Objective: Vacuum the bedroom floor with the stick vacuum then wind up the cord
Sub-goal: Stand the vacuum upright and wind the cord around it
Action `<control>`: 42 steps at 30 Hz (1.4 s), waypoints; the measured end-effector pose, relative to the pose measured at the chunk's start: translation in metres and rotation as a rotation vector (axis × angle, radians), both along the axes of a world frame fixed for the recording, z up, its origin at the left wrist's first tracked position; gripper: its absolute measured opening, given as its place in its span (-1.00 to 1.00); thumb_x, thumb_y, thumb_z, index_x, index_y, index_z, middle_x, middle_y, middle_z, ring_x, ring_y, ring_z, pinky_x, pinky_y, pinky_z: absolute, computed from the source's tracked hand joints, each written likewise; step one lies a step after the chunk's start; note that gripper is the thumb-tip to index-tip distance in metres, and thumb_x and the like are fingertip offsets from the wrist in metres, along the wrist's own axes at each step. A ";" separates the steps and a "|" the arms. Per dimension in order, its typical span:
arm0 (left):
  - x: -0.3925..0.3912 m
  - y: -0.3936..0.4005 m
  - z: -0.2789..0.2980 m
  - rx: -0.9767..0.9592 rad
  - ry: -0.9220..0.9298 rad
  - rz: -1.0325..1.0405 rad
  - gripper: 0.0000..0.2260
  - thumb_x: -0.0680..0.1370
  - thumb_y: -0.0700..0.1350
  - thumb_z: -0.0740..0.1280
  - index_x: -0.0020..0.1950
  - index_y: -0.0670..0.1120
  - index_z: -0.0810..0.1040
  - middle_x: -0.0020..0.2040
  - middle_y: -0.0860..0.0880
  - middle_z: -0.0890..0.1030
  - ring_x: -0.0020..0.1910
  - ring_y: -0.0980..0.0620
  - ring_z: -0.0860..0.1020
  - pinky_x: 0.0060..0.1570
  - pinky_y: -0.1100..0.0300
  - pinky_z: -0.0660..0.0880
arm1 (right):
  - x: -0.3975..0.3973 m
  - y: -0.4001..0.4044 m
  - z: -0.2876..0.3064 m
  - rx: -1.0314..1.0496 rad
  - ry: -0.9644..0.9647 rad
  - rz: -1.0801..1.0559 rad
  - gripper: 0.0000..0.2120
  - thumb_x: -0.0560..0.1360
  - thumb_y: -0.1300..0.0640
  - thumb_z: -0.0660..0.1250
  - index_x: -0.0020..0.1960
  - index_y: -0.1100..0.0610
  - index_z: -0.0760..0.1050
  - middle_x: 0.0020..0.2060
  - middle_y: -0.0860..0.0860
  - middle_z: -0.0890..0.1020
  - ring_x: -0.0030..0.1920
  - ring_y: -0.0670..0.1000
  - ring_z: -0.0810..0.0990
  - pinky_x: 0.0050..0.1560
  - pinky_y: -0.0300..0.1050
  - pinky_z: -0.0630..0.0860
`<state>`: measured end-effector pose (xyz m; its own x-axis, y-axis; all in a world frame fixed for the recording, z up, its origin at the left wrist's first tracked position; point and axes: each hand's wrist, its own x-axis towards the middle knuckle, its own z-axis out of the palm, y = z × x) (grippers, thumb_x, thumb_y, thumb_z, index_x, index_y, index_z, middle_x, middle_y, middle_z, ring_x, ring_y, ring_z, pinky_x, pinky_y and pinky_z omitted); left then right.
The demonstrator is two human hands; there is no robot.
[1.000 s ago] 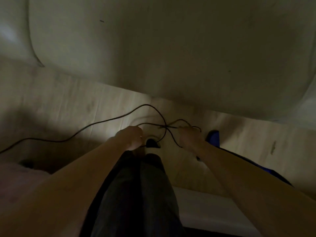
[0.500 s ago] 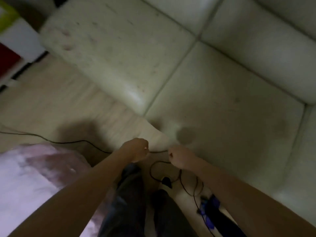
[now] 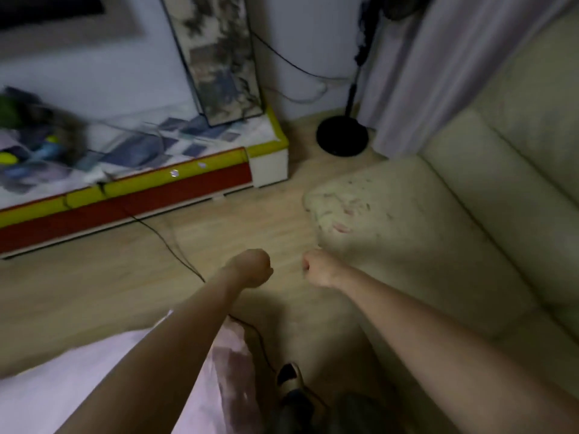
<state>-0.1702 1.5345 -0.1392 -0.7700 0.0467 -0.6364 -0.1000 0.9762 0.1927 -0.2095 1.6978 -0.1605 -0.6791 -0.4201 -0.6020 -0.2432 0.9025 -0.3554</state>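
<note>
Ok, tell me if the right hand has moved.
Yes: the right hand shifted along the sofa, from its cushion seam to its stained corner.

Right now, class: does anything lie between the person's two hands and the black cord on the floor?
Nothing visible does. The left hand and right hand hover above the floor, the cord trailing beside the left forearm.

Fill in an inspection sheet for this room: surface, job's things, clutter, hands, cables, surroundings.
Surface: pale wood floor.
Job's things: black cord trailing across the floor; vacuum not seen.
Clutter: blurred toys on a low cabinet.
Hands: left hand and right hand both fisted; grip contents cannot be told.
Cables: another cable along the wall.
Surroundings: cream sofa, fan stand, curtain.
</note>
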 end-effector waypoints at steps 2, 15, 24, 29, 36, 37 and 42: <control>-0.016 -0.048 0.020 -0.011 0.033 0.121 -0.68 0.64 -0.04 0.15 0.26 -0.21 0.51 0.25 -0.15 0.51 0.20 -0.12 0.48 0.13 0.09 0.43 | -0.028 -0.046 0.017 -0.017 0.011 0.065 -0.77 0.50 0.25 0.20 0.09 0.25 0.56 0.09 0.21 0.60 0.09 0.18 0.57 0.01 -0.12 0.48; -0.113 -0.252 0.044 -0.022 0.121 0.814 -0.70 0.61 -0.08 0.21 0.21 -0.24 0.55 0.18 -0.20 0.58 0.16 -0.15 0.53 0.10 0.11 0.45 | -0.225 -0.265 0.010 -0.114 0.089 0.485 -0.78 0.53 0.22 0.17 -0.06 0.18 0.60 0.00 0.17 0.65 0.05 0.16 0.60 -0.04 -0.13 0.47; -0.125 -0.328 0.008 0.055 0.030 1.235 -0.71 0.61 -0.07 0.21 0.22 -0.19 0.56 0.17 -0.14 0.58 0.15 -0.09 0.53 0.08 0.14 0.45 | -0.319 -0.427 0.000 -0.089 0.077 0.812 -0.79 0.51 0.23 0.20 0.02 0.25 0.58 0.00 0.16 0.65 0.03 0.16 0.59 -0.05 -0.10 0.48; -0.129 -0.406 -0.021 0.053 -0.020 1.333 -0.71 0.61 -0.03 0.21 0.24 -0.15 0.53 0.18 -0.12 0.57 0.15 -0.08 0.53 0.10 0.11 0.45 | -0.338 -0.538 -0.024 -0.083 0.085 0.869 -0.85 0.52 0.22 0.19 -0.16 0.21 0.49 -0.12 0.19 0.60 -0.07 0.20 0.56 -0.12 -0.03 0.47; -0.154 -0.530 -0.053 0.118 -0.001 1.429 -0.72 0.61 -0.06 0.19 0.23 -0.17 0.51 0.19 -0.14 0.55 0.15 -0.10 0.52 0.10 0.10 0.47 | -0.358 -0.671 -0.057 0.078 0.050 0.933 -0.75 0.54 0.20 0.18 -0.30 0.11 0.26 -0.36 0.06 0.39 -0.29 0.11 0.41 -0.24 -0.05 0.31; -0.157 -0.546 -0.062 0.125 -0.007 1.446 -0.73 0.61 -0.06 0.19 0.22 -0.17 0.52 0.18 -0.13 0.56 0.13 -0.10 0.52 0.09 0.10 0.47 | -0.361 -0.692 -0.066 0.086 0.052 0.945 -0.74 0.54 0.21 0.18 -0.30 0.11 0.24 -0.37 0.05 0.37 -0.31 0.10 0.38 -0.24 -0.04 0.31; -0.167 -0.594 -0.099 0.196 -0.078 1.530 -0.74 0.60 -0.02 0.18 0.20 -0.10 0.52 0.15 -0.07 0.57 0.10 -0.05 0.54 0.07 0.10 0.49 | -0.366 -0.775 -0.109 0.164 0.062 1.011 -0.92 0.52 0.22 0.22 -0.15 0.14 0.36 -0.15 0.14 0.51 0.00 0.20 0.56 -0.15 -0.06 0.40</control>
<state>-0.3374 0.9405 -0.2379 -0.1241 -0.6448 -0.7542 -0.9632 -0.1044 0.2478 -0.5751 0.9230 -0.2695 -0.0851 -0.7287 -0.6795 -0.9307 0.3017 -0.2070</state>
